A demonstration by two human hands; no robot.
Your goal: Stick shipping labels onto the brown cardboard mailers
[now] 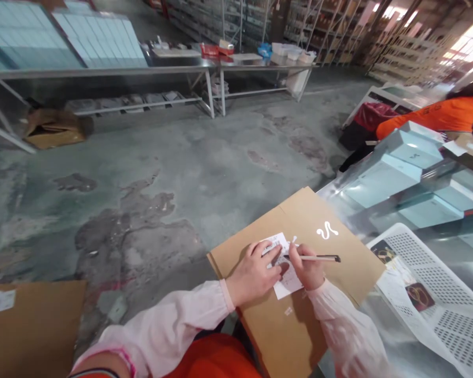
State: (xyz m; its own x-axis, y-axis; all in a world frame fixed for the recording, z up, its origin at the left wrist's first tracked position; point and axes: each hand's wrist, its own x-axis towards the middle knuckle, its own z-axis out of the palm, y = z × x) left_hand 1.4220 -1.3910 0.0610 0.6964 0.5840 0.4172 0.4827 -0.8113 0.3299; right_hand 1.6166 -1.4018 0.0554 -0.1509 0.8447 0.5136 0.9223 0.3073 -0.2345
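A flat brown cardboard box [342, 252] with a white printed squiggle lies in front of me. On it is a white paper slip [288, 289] with a printed barcode. My left hand [256, 273] rests on the slip with its fingers spread, covering part of it. My right hand [308, 265] is closed around a slim pen [323, 258], whose tip points left onto the paper. The exact marks under the tip are too small to make out.
At the right stands a white perforated basket [433, 294] with papers in it. Light blue boxes [382, 178] stand behind it, near a person in orange [429, 116]. Across the floor is a long metal table [173, 67]. More cardboard [35, 331] lies at lower left.
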